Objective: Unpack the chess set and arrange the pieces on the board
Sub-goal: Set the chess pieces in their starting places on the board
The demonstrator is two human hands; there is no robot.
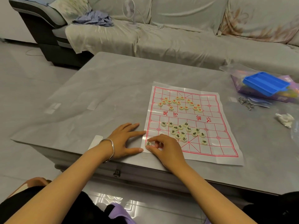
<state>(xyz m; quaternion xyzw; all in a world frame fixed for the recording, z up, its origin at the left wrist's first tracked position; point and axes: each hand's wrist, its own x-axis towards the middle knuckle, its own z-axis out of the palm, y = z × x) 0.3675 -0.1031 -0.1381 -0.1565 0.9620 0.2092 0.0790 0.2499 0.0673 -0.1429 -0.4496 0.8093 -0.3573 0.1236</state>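
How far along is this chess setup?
Done: board spread out, blue tray looks empty, red pieces and black pieces clustered on opposite halves. In hand: right hand pinches a corner piece at the near-left corner; left hand rests flat at the board's edge. Left: nearly every piece needs placing.

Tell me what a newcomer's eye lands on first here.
The red-gridded xiangqi board on the grey table, with red-lettered pieces bunched on its far half and black-lettered pieces on its near half. The right hand pinches a single piece at the near-left corner; the left hand lies flat beside the board.
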